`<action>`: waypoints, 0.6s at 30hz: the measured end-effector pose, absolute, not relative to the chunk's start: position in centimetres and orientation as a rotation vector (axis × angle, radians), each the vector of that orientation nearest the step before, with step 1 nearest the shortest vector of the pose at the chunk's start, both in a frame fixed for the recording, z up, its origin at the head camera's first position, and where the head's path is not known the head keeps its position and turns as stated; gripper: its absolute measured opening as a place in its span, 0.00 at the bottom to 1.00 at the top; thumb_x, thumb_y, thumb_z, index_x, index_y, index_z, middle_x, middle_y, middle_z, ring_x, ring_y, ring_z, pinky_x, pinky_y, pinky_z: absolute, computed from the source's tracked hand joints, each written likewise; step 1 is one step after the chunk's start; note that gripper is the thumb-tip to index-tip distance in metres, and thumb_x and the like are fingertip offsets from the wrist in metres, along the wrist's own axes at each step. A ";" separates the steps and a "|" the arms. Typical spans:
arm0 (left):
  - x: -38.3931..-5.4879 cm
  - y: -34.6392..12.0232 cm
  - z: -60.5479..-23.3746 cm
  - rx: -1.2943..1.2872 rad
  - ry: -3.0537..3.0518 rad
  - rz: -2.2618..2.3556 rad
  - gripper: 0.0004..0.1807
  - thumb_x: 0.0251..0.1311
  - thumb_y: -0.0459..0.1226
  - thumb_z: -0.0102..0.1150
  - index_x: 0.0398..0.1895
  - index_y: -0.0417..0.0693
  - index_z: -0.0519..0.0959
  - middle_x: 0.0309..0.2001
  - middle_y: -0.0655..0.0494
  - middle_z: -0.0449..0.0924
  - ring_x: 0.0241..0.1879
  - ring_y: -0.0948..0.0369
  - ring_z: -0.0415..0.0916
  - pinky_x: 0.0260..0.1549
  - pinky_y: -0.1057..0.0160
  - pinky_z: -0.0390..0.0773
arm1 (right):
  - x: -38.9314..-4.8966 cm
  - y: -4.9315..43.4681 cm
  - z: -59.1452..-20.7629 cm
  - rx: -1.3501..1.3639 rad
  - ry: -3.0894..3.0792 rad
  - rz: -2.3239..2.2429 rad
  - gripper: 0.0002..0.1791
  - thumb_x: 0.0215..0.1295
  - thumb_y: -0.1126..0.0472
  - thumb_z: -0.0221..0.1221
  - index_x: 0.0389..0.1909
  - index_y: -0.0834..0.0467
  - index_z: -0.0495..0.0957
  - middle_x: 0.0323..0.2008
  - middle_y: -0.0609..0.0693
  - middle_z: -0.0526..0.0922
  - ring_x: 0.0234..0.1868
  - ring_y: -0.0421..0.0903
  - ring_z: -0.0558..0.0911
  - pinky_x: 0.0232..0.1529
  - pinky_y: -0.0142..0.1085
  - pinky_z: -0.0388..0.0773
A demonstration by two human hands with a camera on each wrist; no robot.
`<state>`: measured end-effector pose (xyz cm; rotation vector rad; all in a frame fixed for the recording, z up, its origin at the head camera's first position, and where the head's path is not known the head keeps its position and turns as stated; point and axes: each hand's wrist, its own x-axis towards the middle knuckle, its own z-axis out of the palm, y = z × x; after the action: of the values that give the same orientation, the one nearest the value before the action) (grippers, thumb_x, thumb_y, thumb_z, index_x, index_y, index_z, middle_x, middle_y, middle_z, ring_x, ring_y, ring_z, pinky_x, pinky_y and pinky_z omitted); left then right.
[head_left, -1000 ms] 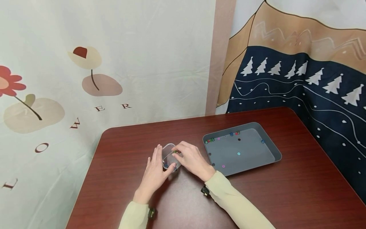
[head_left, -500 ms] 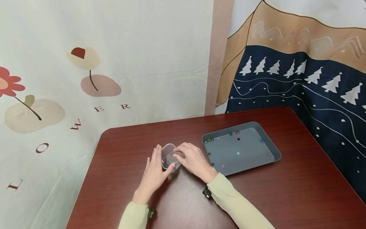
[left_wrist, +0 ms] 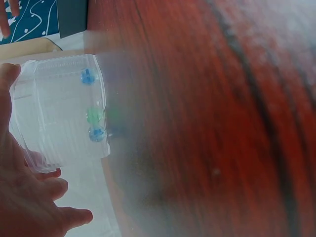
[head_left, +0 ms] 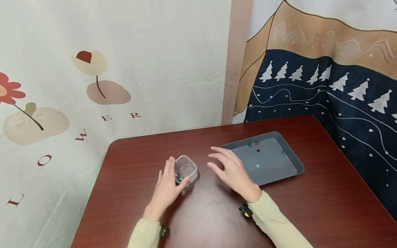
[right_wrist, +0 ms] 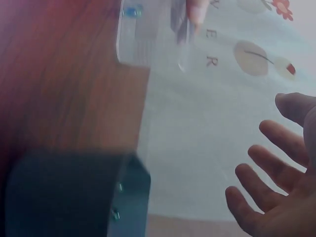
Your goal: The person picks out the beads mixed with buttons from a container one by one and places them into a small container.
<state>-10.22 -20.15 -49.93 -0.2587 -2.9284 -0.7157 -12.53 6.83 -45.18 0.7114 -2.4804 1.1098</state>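
My left hand (head_left: 167, 186) holds a clear plastic container (head_left: 193, 172) on the table, fingers along its left side and thumb at its near side. A few small beads, blue (left_wrist: 88, 76) and green (left_wrist: 93, 115), lie on the container's bottom. My right hand (head_left: 232, 170) hovers between the container and a grey tray (head_left: 279, 168), overlapping the tray's left part in the head view. Its fingers are spread with nothing between them, as the right wrist view shows. Small coloured beads lie scattered in the tray, among them a light-blue ring-shaped bead (head_left: 257, 166).
The dark red wooden table (head_left: 198, 220) carries the container and the tray. Behind it hang a pale printed curtain (head_left: 173, 69) and a dark blue cloth (head_left: 288, 96) with white trees. More beads lie along the tray's far wall, including a blue bead (head_left: 283, 152) near its right end.
My right hand has left the container and moved right towards the tray, its fingers now spread. The green bead it held at first is now in the container. My left hand stays put.
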 end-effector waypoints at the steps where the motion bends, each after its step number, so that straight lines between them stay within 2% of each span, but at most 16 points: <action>1: -10.2 -20.2 -49.9 -0.259 -2.925 -0.718 0.53 0.65 0.54 0.65 0.80 0.31 0.52 0.81 0.37 0.52 0.79 0.41 0.52 0.69 0.29 0.57 | -12.5 7.3 -45.1 0.693 -2.489 1.107 0.17 0.70 0.54 0.67 0.55 0.56 0.86 0.67 0.50 0.79 0.66 0.51 0.76 0.64 0.53 0.74; 7: -10.2 -20.2 -49.8 -0.256 -2.929 -0.727 0.53 0.66 0.54 0.65 0.80 0.32 0.52 0.81 0.39 0.51 0.79 0.42 0.51 0.70 0.30 0.56 | -11.9 10.4 -44.6 0.590 -2.567 1.047 0.24 0.70 0.52 0.66 0.63 0.56 0.82 0.71 0.51 0.75 0.72 0.54 0.71 0.67 0.62 0.67; 18: -10.2 -20.3 -49.9 -0.261 -2.921 -0.724 0.52 0.66 0.54 0.64 0.80 0.31 0.52 0.81 0.38 0.51 0.79 0.42 0.51 0.69 0.29 0.56 | -11.9 16.2 -45.5 0.443 -2.713 0.852 0.32 0.70 0.45 0.64 0.70 0.58 0.76 0.73 0.58 0.71 0.76 0.61 0.63 0.71 0.68 0.54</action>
<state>-10.15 -20.26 -49.89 -0.2610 -2.9214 -0.7245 -11.86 16.20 -45.49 0.4428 -2.7128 0.8524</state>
